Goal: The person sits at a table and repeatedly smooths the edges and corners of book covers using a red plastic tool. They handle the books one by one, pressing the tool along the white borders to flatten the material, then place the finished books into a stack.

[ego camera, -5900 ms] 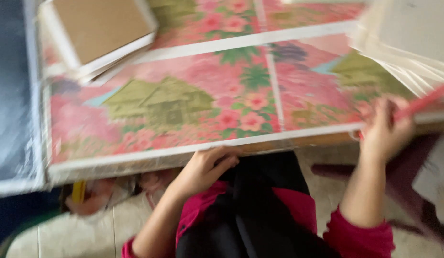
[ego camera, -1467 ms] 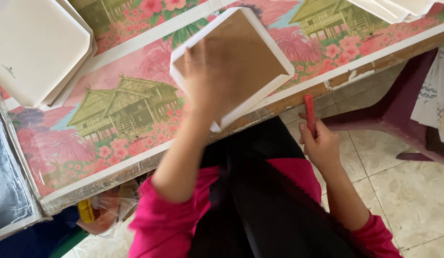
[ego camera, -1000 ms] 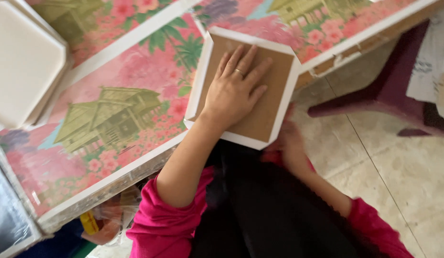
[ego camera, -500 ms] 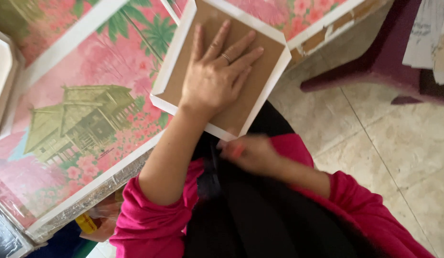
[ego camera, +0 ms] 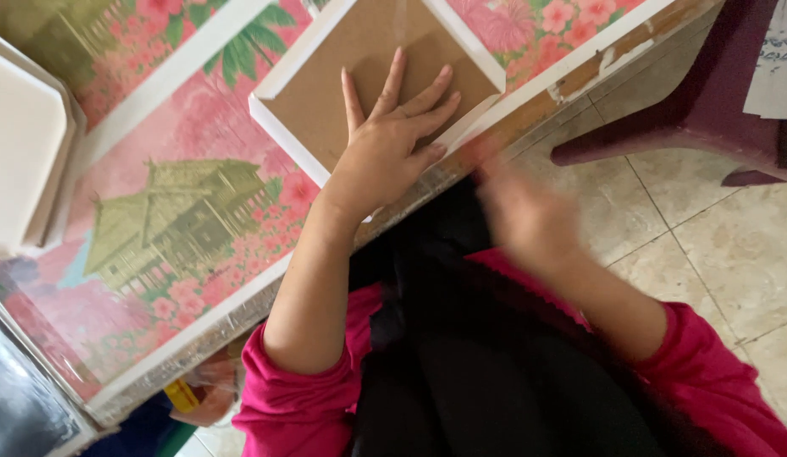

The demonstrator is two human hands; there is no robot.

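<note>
My left hand (ego camera: 389,148) is flat with fingers spread, pressing down on the brown back of a white-framed square panel (ego camera: 368,72) that sits on the pink flowery tablecloth (ego camera: 190,211) right at the table edge. My right hand (ego camera: 529,220) is just a blur off the table, near the panel's corner, so can't tell whether it's holding anything. There's a stack of white trays (ego camera: 25,152) off to the left.
</note>
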